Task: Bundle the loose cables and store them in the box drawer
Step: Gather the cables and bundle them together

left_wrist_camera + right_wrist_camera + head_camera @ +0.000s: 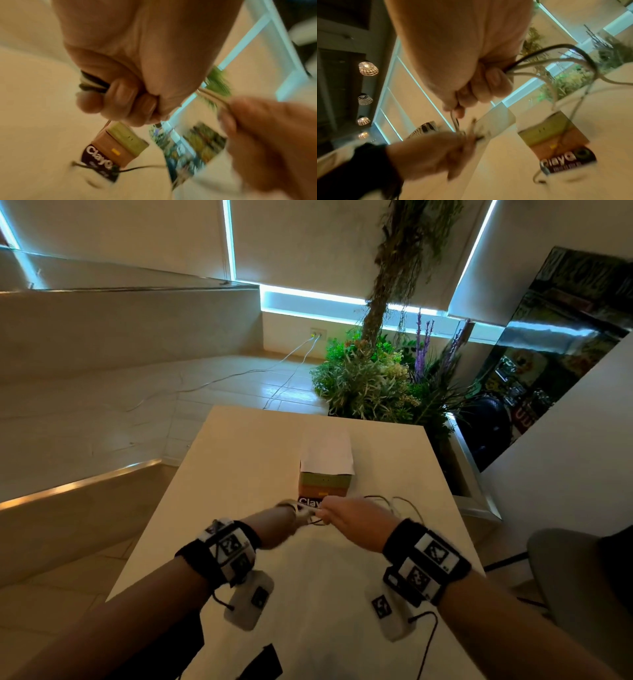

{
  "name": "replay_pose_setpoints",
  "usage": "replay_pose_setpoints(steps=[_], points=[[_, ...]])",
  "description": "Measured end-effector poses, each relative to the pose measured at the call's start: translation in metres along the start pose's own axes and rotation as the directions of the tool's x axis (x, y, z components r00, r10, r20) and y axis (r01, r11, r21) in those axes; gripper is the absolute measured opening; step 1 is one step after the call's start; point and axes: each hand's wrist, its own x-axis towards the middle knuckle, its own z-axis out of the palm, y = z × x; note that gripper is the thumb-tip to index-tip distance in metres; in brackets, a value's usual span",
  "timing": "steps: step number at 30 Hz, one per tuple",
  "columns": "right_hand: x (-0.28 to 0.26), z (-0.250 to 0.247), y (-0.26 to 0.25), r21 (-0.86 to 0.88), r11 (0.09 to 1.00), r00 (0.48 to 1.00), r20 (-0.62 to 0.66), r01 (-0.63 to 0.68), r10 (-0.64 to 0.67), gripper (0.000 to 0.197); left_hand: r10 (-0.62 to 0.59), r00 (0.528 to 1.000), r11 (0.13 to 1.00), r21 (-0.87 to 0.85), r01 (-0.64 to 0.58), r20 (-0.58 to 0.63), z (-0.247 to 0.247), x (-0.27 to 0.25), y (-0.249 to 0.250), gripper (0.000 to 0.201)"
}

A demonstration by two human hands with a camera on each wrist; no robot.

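A small cardboard box (324,486) with green, brown and black bands and a "Claya" label stands mid-table, white paper on top. Just in front of it, my left hand (291,517) grips one end of a bunch of black and white cables (91,83) in a fist. My right hand (346,517) grips the same bunch of cables (518,67) a little to the right. The hands nearly touch, and a short stretch of cable runs taut between them. Loose loops (394,503) trail right of the right hand onto the table. The box (556,143) shows in both wrist views, blurred.
The white table (260,460) ends at a far edge beyond the box. A planter of green and purple plants (376,378) stands behind it. Two white cords (287,361) run over the floor to a wall socket. A dark flat item (263,662) lies at the near edge.
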Motion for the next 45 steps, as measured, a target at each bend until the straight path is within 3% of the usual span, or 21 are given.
replay_pose_setpoints(steps=[2, 3, 5, 6, 8, 10, 14, 16, 18, 20, 22, 23, 25, 26, 29, 32, 33, 35, 38, 42, 45], points=[[-0.002, 0.022, -0.010, 0.157, 0.987, 0.990, -0.135, -0.021, 0.043, 0.025, -0.035, 0.996, 0.945, -0.326, 0.008, -0.078, -0.014, 0.000, -0.002, 0.033], [-0.003, 0.033, -0.015, 0.250, 0.968, 0.979, -0.191, -0.016, 0.066, 0.023, 0.001, 0.998, 0.856, -0.516, -0.033, -0.063, -0.020, -0.002, 0.000, 0.026], [-0.005, 0.051, -0.022, 0.439, 0.898, 0.951, -0.288, 0.024, 0.115, 0.020, 0.149, 0.986, 0.523, -0.841, -0.138, -0.069, -0.026, -0.003, -0.002, 0.017], [-0.005, 0.057, -0.023, 0.531, 0.846, 0.937, -0.321, 0.056, 0.140, 0.019, 0.194, 0.978, 0.316, -0.939, -0.137, -0.077, -0.027, -0.001, -0.003, 0.030], [-0.005, 0.062, -0.023, 0.662, 0.744, 0.929, -0.327, 0.093, 0.175, 0.020, 0.238, 0.963, 0.085, -0.984, -0.153, -0.129, -0.027, -0.001, -0.002, 0.035], [-0.005, 0.062, -0.021, 0.704, 0.704, 0.933, -0.309, 0.094, 0.184, 0.017, 0.238, 0.944, 0.022, -0.970, -0.242, -0.230, -0.023, -0.005, 0.003, 0.014], [-0.006, 0.052, -0.015, 0.771, 0.623, 0.938, -0.299, 0.130, 0.175, 0.019, 0.257, 0.896, -0.083, -0.931, -0.354, -0.363, -0.019, -0.016, 0.013, 0.032], [-0.008, 0.041, -0.011, 0.753, 0.653, 0.974, -0.202, 0.085, 0.105, 0.015, 0.311, 0.874, -0.037, -0.924, -0.382, -0.374, -0.022, -0.024, 0.019, 0.029], [-0.009, 0.026, -0.009, 0.665, 0.745, 0.995, -0.099, 0.056, 0.015, 0.028, 0.416, 0.855, 0.079, -0.924, -0.374, -0.310, -0.029, -0.035, 0.021, 0.028], [-0.009, 0.011, -0.008, 0.466, 0.882, 0.998, -0.005, 0.065, -0.070, 0.032, 0.511, 0.836, 0.301, -0.870, -0.391, -0.199, -0.033, -0.047, 0.023, 0.031], [-0.006, -0.001, -0.006, 0.225, 0.972, 0.988, 0.127, 0.061, -0.091, 0.031, 0.520, 0.854, 0.606, -0.691, -0.394, -0.030, -0.034, -0.057, 0.028, 0.030], [-0.004, -0.006, -0.004, 0.148, 0.988, 0.981, 0.184, 0.033, -0.060, 0.025, 0.469, 0.881, 0.745, -0.565, -0.354, 0.067, -0.031, -0.059, 0.031, 0.028], [-0.001, -0.014, -0.003, 0.052, 0.998, 0.968, 0.249, 0.026, -0.039, 0.016, 0.313, 0.916, 0.909, -0.359, -0.213, 0.249, -0.021, -0.060, 0.031, 0.026], [0.000, -0.018, -0.003, 0.018, 0.999, 0.961, 0.273, 0.034, -0.037, 0.019, 0.236, 0.924, 0.959, -0.228, -0.170, 0.301, -0.012, -0.059, 0.028, 0.028], [0.004, -0.020, -0.002, -0.011, 1.000, 0.968, 0.252, 0.007, -0.004, 0.029, 0.079, 0.966, 0.987, 0.115, -0.110, 0.248, 0.013, -0.042, 0.017, 0.035], [0.002, -0.007, -0.006, 0.007, 1.000, 0.996, 0.083, -0.014, 0.014, 0.031, -0.203, 0.974, 0.973, -0.089, 0.212, 0.104, 0.026, -0.004, 0.004, 0.029], [0.000, 0.000, -0.009, 0.031, 0.999, 0.999, 0.020, -0.030, 0.029, 0.031, -0.229, 0.972, 0.943, -0.233, 0.237, 0.060, 0.024, 0.004, 0.000, 0.024], [-0.004, 0.019, -0.014, 0.116, 0.990, 0.991, -0.094, -0.082, 0.093, 0.030, -0.165, 0.986, 0.821, -0.553, 0.142, 0.008, 0.012, 0.010, -0.009, 0.020], [-0.010, 0.045, -0.022, 0.291, 0.951, 0.958, -0.227, -0.106, 0.177, 0.025, -0.008, 0.999, 0.596, -0.803, -0.023, -0.034, -0.008, 0.001, -0.013, 0.019], [-0.018, 0.067, -0.033, 0.415, 0.903, 0.927, -0.281, -0.115, 0.247, 0.024, 0.149, 0.962, 0.015, -0.972, -0.236, -0.231, -0.019, 0.003, -0.006, 0.017], [-0.022, 0.075, -0.035, 0.382, 0.914, 0.952, -0.204, -0.139, 0.230, 0.023, 0.152, 0.937, -0.234, -0.932, -0.275, -0.314, -0.024, 0.005, 0.001, 0.040]])
